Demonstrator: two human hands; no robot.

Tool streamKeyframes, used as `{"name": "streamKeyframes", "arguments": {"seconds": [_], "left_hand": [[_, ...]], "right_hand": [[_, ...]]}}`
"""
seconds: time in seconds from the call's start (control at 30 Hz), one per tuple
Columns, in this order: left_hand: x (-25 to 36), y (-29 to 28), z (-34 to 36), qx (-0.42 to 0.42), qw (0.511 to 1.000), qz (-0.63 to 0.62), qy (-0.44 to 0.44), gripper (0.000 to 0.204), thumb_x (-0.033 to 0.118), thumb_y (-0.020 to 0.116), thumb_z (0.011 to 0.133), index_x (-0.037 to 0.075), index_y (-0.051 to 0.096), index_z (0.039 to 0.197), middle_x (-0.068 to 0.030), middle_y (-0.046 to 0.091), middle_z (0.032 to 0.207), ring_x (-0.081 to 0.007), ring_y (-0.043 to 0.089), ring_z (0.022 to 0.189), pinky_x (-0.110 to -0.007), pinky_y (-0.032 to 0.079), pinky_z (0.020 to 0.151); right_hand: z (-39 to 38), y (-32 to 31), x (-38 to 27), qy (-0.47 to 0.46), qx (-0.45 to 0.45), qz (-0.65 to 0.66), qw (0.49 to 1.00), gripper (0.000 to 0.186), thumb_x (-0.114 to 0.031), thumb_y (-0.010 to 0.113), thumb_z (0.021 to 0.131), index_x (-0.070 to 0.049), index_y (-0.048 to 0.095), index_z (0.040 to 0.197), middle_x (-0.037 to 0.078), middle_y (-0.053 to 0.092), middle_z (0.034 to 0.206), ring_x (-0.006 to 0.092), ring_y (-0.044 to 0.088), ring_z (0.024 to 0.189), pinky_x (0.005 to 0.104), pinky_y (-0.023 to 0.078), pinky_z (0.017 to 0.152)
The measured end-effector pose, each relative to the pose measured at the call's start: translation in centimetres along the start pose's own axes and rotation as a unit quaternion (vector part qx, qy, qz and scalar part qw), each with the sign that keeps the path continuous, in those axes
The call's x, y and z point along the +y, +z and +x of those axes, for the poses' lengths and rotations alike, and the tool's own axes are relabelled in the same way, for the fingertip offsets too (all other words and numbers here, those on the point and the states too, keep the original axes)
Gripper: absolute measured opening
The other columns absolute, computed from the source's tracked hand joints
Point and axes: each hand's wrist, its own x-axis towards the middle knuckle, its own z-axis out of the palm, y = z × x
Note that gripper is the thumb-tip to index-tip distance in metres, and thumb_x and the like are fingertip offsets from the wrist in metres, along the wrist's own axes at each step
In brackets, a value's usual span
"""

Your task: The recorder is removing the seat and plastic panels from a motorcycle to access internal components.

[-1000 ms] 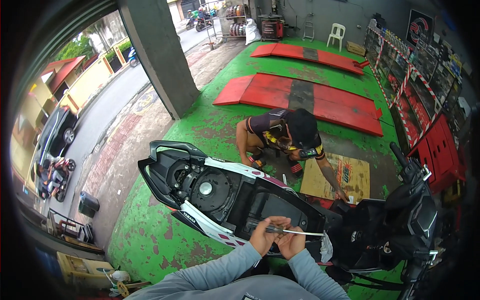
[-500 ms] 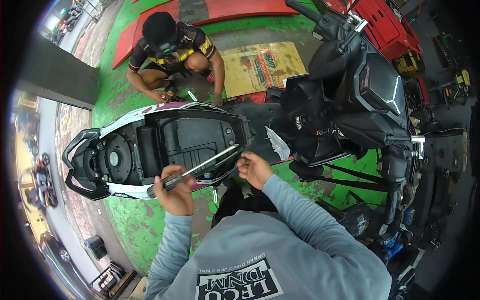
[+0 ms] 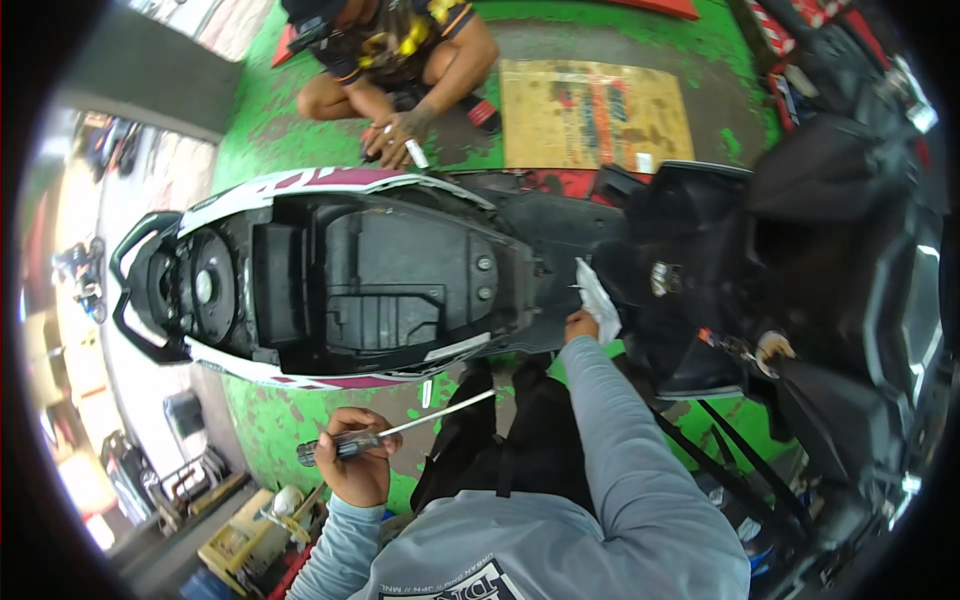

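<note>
My left hand (image 3: pixel 352 455) is wrapped round the dark handle of a screwdriver (image 3: pixel 345 447). Its long bare shaft points right and slightly away from me, over my legs. My right hand (image 3: pixel 580 325) is at the near end of a crumpled white sheet (image 3: pixel 598 300), over the scooter's floorboard (image 3: pixel 560 235). The fingers look closed on the sheet's edge, though partly hidden; whether it is cloth or paper I cannot tell. In front of me lies the scooter's seatless rear body, its black storage box (image 3: pixel 400 265) exposed between white and purple side panels (image 3: pixel 345 180).
Across the scooter a person (image 3: pixel 400 75) squats, hands together near the far panel. A flat cardboard sheet (image 3: pixel 600 115) lies on the green floor beyond. The black front bodywork (image 3: pixel 830 270) fills the right side. A grey pillar (image 3: pixel 150 70) stands at far left; a yellow box (image 3: pixel 235 535) sits lower left.
My left hand has drawn the screwdriver back from the storage box toward me. My right hand has reached right to the white sheet. The other person has brought both hands together.
</note>
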Motion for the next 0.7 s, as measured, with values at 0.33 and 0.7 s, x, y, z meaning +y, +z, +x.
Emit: {"name": "streamKeyframes", "arguments": {"seconds": [0.33, 0.7], "left_hand": [[-0.8, -1.6, -0.3, -0.01, 0.99, 0.14, 0.02, 0.058, 0.056, 0.048, 0.091, 0.0, 0.055, 0.099, -0.0135, 0.059, 0.085, -0.0221, 0.056, 0.071, -0.036, 0.046, 0.068], [3.3, 5.5, 2.8, -0.277, 0.833, 0.475, 0.056, 0.033, 0.027, 0.076, 0.08, 0.005, 0.063, 0.1, -0.013, 0.067, 0.088, -0.0288, 0.067, 0.082, -0.036, 0.052, 0.075]], "right_hand": [[1.4, -1.7, -4.7, -0.077, 0.081, -0.075, 0.991, 0.023, -0.003, 0.064, 0.075, -0.004, 0.062, 0.098, 0.018, 0.063, 0.103, 0.0349, 0.062, 0.097, 0.0421, 0.05, 0.085], [-15.8, -17.8, -18.2, -0.277, -0.025, 0.395, 0.875, 0.032, -0.031, 0.052, 0.097, 0.0, 0.059, 0.099, 0.009, 0.061, 0.089, 0.0177, 0.056, 0.078, 0.0336, 0.045, 0.074]]}}
